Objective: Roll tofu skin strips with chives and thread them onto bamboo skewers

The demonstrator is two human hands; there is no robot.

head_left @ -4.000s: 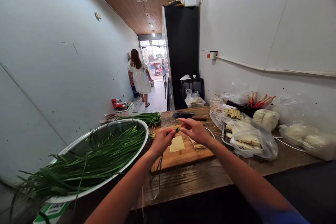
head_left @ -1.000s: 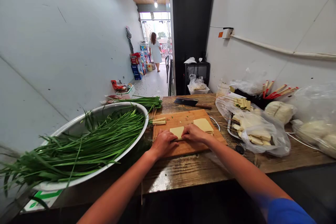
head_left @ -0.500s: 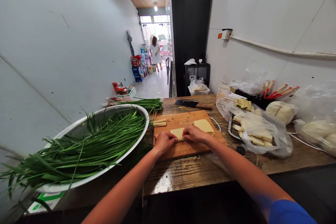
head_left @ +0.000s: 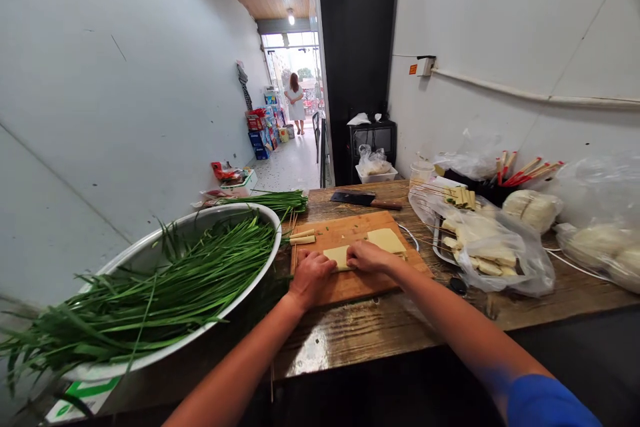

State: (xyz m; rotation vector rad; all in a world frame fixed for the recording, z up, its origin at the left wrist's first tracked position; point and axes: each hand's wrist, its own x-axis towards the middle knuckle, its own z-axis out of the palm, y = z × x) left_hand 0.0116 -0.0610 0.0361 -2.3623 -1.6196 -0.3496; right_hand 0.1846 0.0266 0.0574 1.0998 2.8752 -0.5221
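Note:
On the wooden cutting board (head_left: 345, 290) lies a pale yellow tofu sheet (head_left: 336, 255), its near edge between my hands. My left hand (head_left: 311, 275) is closed at the sheet's left end, with its fingertips pressed down. My right hand (head_left: 367, 257) pinches the sheet near its right end. Whatever lies under my fingers is hidden. A small stack of square tofu sheets (head_left: 387, 240) rests just beyond my right wrist. At the board's left side are skewered tofu rolls (head_left: 303, 238).
A large white basin (head_left: 277, 240) heaped with long green chives (head_left: 200, 293) stands left. Behind the board lies a cleaver (head_left: 357, 198). To the right is a bagged tray (head_left: 444, 255) of pale skewered pieces. A person (head_left: 295, 103) stands near the far doorway.
My left hand has turned slightly, its back now lying more over the board's left side. The right hand keeps its pinch. The distant person has turned and shifted a little.

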